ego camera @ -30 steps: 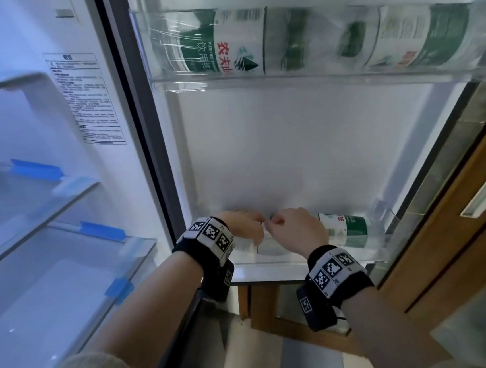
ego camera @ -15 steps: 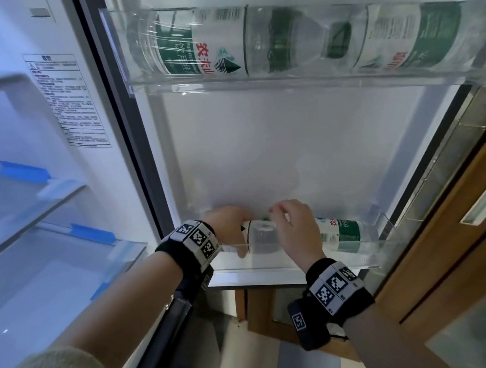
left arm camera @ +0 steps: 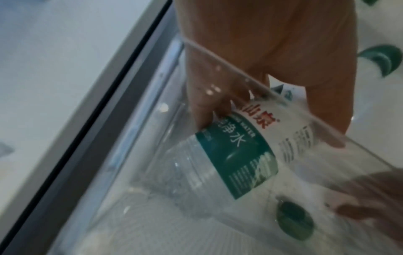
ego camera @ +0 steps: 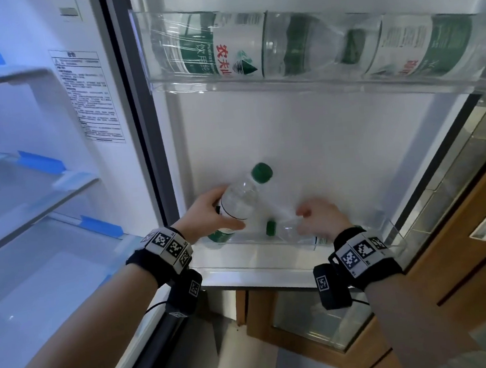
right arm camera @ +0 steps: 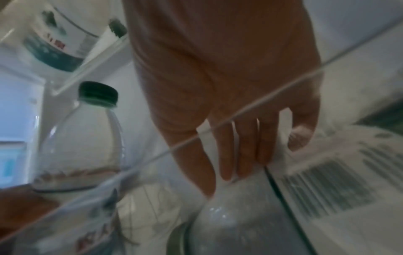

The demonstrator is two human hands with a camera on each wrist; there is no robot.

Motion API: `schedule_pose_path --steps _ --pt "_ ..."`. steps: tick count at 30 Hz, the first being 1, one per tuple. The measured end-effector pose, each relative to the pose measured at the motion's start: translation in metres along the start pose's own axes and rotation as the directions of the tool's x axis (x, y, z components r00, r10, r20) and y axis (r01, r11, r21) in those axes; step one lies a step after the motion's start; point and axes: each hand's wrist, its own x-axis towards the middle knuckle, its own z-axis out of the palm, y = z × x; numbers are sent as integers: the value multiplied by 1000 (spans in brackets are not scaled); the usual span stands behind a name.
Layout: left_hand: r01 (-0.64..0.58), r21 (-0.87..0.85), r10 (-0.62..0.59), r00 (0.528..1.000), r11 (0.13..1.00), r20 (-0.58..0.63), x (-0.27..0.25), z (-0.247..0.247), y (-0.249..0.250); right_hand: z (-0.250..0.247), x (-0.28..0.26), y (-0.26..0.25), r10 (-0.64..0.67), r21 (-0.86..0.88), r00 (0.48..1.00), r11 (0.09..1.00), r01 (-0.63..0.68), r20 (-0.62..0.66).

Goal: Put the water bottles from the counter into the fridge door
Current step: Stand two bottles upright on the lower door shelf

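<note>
My left hand (ego camera: 206, 214) grips a clear water bottle (ego camera: 239, 203) with a green cap around its label. The bottle tilts nearly upright at the left end of the lower door bin (ego camera: 394, 228), base down inside it. In the left wrist view my fingers (left arm camera: 205, 107) wrap the green and white label of the bottle (left arm camera: 229, 163). A second bottle (ego camera: 290, 229) lies on its side in the same bin, cap pointing left. My right hand (ego camera: 319, 221) rests on its shoulder with fairly straight fingers (right arm camera: 229, 163).
The upper door bin (ego camera: 285, 81) holds two larger bottles lying on their sides. The fridge's glass shelves (ego camera: 30, 204) are to the left of the door. A wooden cabinet (ego camera: 479, 250) stands close on the right.
My left hand has swung its bottle up from lying to nearly upright, cap now on top. My right hand has shifted right along the lying bottle.
</note>
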Motion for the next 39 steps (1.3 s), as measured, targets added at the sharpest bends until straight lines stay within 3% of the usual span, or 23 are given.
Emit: schedule_pose_path --steps 3,7,10,12,15,18,22,26,31,35,39 --pt "38 -167 -45 998 985 -41 0 -3 -5 0 1 -3 54 -199 995 979 -35 89" --pt "49 -207 -58 998 977 -39 4 -2 -10 1 2 -13 136 -306 989 945 -115 50" --pt "36 -202 -52 996 979 -74 5 1 -12 5 5 -21 362 -540 932 791 -287 35" --pt "22 -201 -44 993 979 -108 4 1 -12 11 13 -15 433 -612 901 722 -322 38" --pt "-24 -181 -2 990 983 -140 1 4 -11 15 20 -5 393 -587 919 745 -316 5" --pt "-72 -140 51 987 988 -154 -2 6 -8 12 15 -1 258 -524 964 813 -254 -66" --pt "-95 -114 74 981 989 -178 -3 7 -7 2 1 3 141 -504 990 855 -125 -7" --pt "-91 -68 73 972 994 -224 -3 8 -9 -2 -8 -1 66 -364 997 929 -74 -36" --pt "-86 -20 77 955 996 -286 0 7 -11 -8 -13 -15 -79 -23 987 997 76 -142" --pt "-121 -16 109 936 992 -336 -2 8 -8 -3 -16 -32 -137 362 970 910 204 -203" --pt "-167 -12 151 916 986 -371 -3 8 -5 14 -15 -48 -128 549 961 798 248 -247"
